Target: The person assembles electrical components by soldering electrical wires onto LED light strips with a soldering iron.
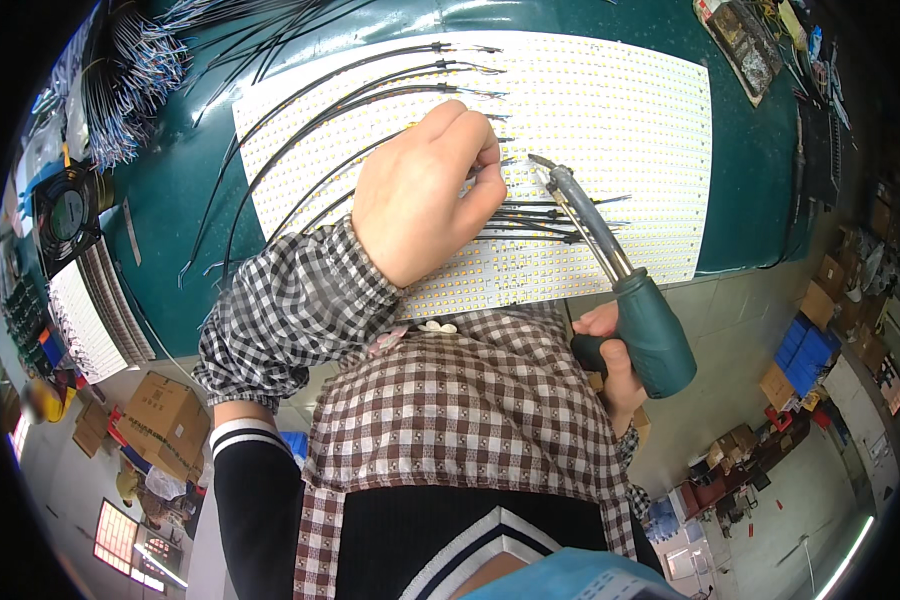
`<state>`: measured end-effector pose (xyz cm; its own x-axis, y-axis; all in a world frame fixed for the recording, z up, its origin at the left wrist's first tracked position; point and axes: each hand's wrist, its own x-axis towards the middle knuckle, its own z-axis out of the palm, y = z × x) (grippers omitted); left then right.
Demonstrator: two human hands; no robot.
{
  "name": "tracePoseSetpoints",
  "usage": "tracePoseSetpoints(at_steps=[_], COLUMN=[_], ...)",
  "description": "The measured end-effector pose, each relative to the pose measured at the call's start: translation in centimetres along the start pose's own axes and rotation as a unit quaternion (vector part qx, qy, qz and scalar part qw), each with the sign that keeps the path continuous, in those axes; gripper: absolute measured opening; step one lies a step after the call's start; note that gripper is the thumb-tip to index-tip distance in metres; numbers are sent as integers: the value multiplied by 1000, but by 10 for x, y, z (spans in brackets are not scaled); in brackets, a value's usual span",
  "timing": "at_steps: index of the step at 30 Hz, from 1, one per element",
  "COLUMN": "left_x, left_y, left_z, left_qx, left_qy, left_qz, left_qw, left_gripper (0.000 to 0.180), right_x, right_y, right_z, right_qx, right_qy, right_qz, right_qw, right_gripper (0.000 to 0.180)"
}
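Note:
A white LED panel (610, 110) dotted with small yellow chips lies on the green tabletop. Across it run several black cables (320, 105) with bare, thin wire ends. My left hand (425, 190) is over the middle of the panel, thumb and forefinger pinched on the end of a thin wire, mostly hidden by the fingers. In my right hand (620, 375), at the panel's near edge, is a soldering iron (660, 335) with a green pistol-shaped handle. Its dark tip points up and left, just right of my left fingertips; whether it touches the panel I cannot tell.
A thick bundle of cables (135, 80) lies at the far left, above a black fan (67, 212) and a stack of white panels (90, 315). A worn dark tray (738, 48) sits at the far right. Cardboard boxes (165, 425) stand beyond the table on the left.

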<state>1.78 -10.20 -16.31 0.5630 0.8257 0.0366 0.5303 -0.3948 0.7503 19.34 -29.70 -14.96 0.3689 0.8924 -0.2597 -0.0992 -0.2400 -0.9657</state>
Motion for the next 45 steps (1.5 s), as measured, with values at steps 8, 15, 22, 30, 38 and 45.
tracePoseSetpoints(at_steps=[8, 15, 22, 30, 38, 45], left_x=[0, -9, -26, -20, -31, -15], left_y=[1, 9, 11, 3, 11, 14], left_z=[-1, -4, -15, -16, -54, -35], left_qx=[0, 102, 124, 51, 180, 150], left_qy=[-3, 53, -50, -106, -74, -56], left_qz=[-2, 84, 74, 55, 45, 72], left_qw=[1000, 990, 988, 992, 980, 984], left_gripper=[11, 13, 14, 13, 13, 14], right_x=[0, 0, 6, 5, 9, 15], right_y=[-1, 1, 1, 2, 4, 7], right_z=[3, -5, -13, -9, -9, -8], right_qx=[9, 6, 73, 93, 106, 107], right_qy=[20, 38, 67, 93, 91, 81], right_qz=[-2, -20, -69, -83, -86, -87], right_qw=[1000, 999, 993, 988, 986, 987], right_gripper=[42, 47, 40, 42, 46, 47])
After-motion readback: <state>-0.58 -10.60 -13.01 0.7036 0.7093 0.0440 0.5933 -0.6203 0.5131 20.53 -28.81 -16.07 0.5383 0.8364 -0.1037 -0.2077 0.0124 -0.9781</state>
